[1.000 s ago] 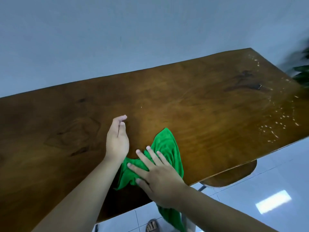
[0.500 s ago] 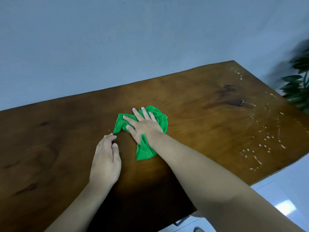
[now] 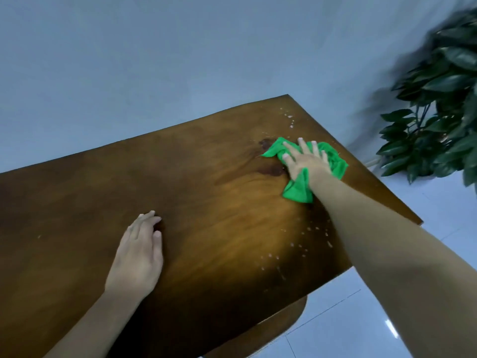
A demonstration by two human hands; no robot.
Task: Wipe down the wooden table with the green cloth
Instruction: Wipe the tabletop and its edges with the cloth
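Clearly, the crumpled bright green cloth (image 3: 333, 161) was pressed flat under the spread right hand (image 3: 305, 161) near the far right corner of the dark brown wooden table (image 3: 206, 228). The left hand (image 3: 139, 257) was laid open and empty on the wood towards the near edge. Pale droplets (image 3: 291, 250) were left along the right edge; they could be missed, or the cloth swept off that edge by an overlong stroke.

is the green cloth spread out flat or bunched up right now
Bunched up. The green cloth is crumpled in folds under the right hand, which presses it flat-palmed onto the wooden table.
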